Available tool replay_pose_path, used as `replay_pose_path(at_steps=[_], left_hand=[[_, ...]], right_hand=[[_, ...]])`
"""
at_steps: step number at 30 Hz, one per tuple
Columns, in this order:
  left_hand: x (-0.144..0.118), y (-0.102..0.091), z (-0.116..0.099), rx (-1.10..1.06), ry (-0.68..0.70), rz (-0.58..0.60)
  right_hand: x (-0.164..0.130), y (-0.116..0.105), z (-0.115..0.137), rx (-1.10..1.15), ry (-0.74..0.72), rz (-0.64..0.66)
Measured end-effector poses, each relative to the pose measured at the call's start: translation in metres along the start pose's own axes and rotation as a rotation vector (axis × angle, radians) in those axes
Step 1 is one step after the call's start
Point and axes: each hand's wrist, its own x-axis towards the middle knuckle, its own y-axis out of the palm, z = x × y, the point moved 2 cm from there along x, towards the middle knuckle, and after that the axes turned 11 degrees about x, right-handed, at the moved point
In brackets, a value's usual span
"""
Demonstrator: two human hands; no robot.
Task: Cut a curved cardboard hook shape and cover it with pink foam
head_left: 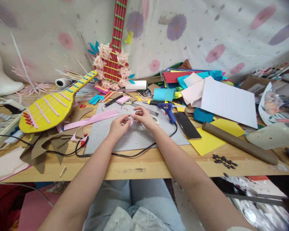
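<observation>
Pink paper is what you're on right now: both your left hand (119,125) and right hand (143,116) are pinched together on a small pink paper piece (132,120), held just above the grey cutting mat (135,136) in the middle of the bench (144,165). Looks like early-to-mid going to me. The piece is folded or curled but too small to tell its shape, and a long flat pink strip (91,119) lies uncut on the mat's left edge. The yellow cardboard guitar (51,107) with its pink stripes looks finished, same for the red guitar (114,61) ringed with ruffly paper flowers. The blue glue gun (168,110) lies idle near your right hand, cord trailing across the mat.
</observation>
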Motion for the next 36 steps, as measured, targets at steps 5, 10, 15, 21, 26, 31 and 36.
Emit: replay_pose_path(at_steps=[5,10,15,21,26,31,36], left_hand=[[-0.0016,0.0026,0.0005,0.070,0.006,0.068],[-0.0017,0.0038,0.0014,0.160,-0.022,0.150],[-0.0018,0.0035,-0.0020,0.178,-0.033,0.159],[-0.0029,0.0033,-0.0071,0.167,-0.005,0.129],[-0.0016,0.0048,-0.0037,0.221,-0.018,0.111],[-0.0010,0.0056,-0.0022,0.188,-0.033,0.099],[-0.0008,0.0058,0.0001,0.136,-0.025,0.087]], right_hand=[[0.0047,0.0021,-0.0062,-0.057,-0.064,-0.005],[0.0064,0.0041,-0.0084,-0.082,-0.049,-0.035],[0.0045,0.0064,-0.0051,0.001,-0.014,0.039],[0.0059,0.0065,-0.0047,-0.083,-0.048,-0.042],[0.0078,0.0078,-0.0072,-0.103,-0.041,-0.035],[0.0058,0.0064,-0.0049,-0.149,-0.070,-0.014],[0.0046,0.0061,-0.0044,-0.276,-0.131,0.024]])
